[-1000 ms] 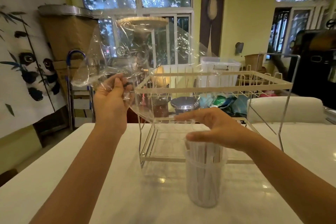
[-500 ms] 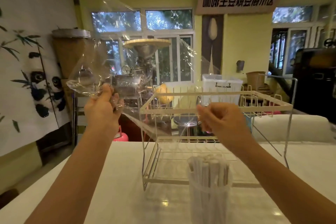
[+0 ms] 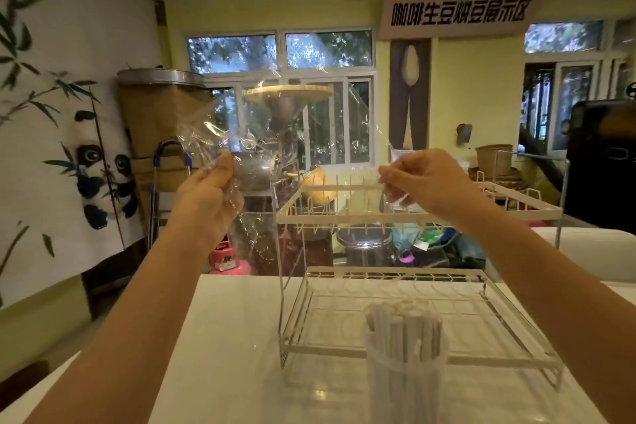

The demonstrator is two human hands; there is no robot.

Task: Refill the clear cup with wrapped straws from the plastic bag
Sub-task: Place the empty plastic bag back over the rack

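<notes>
Both hands pinch a crinkled clear plastic bag [image 3: 292, 134], stretched between them.
Left hand [image 3: 206, 196] and right hand [image 3: 426, 182] grip opposite edges; below the right, a clear plastic cup [image 3: 406, 385] packed with white paper-wrapped straws [image 3: 402, 330].

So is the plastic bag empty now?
Empty: the plastic bag, stretched between left hand and right hand, shows nothing inside.

You stand in a café or coffee shop's display room. A hanging sign [image 3: 459, 14] in Chinese characters names a raw coffee bean and roasting display area. Beneath it a long spoon poster [image 3: 410, 93] hangs on the yellow wall. A metal funnel-topped machine [image 3: 287, 103] stands by the windows, and a panda-and-bamboo mural [image 3: 99, 175] covers the left wall.
</notes>
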